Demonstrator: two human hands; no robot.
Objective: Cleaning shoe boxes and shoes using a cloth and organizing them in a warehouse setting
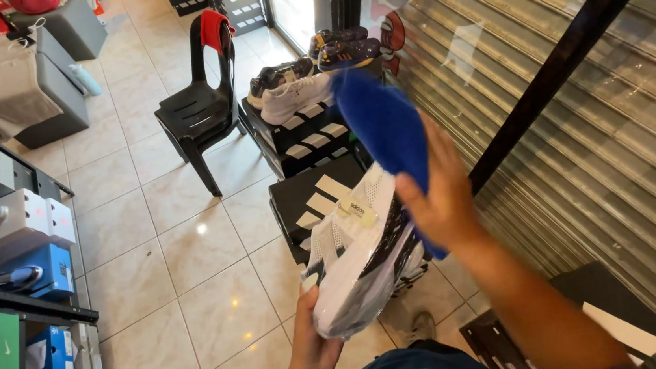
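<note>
My left hand (315,337) grips a white and black sports shoe (358,253) from underneath, near its heel, holding it tilted in front of me. My right hand (443,194) holds a blue cloth (386,128) that rises above the shoe's upper end, the fingers wrapped around the cloth's lower part right beside the shoe. Part of the cloth is hidden behind my right hand.
Stacked black shoe boxes (304,135) with other shoes (288,89) on top stand ahead, beside a black plastic chair (199,113). A rack (23,314) with coloured shoe boxes is at the left. A metal roller shutter (590,106) fills the right. Grey benches (26,84) sit far left.
</note>
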